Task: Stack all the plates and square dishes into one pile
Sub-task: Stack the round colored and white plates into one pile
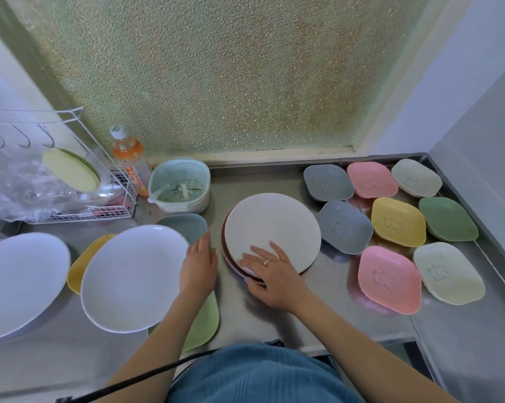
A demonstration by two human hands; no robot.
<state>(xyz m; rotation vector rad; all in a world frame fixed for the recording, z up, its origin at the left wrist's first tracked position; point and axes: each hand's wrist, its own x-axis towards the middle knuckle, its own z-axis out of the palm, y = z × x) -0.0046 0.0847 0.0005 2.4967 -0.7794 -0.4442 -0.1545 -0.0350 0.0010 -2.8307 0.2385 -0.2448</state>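
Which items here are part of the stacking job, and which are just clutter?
Job items:
round plate pile under the right hand
two white plates
square dishes right of the pile, e.g. pink, yellow
part-hidden dishes by the left hand: yellow, green, grey-blue

Clutter:
bottle
strainer basket
wire rack
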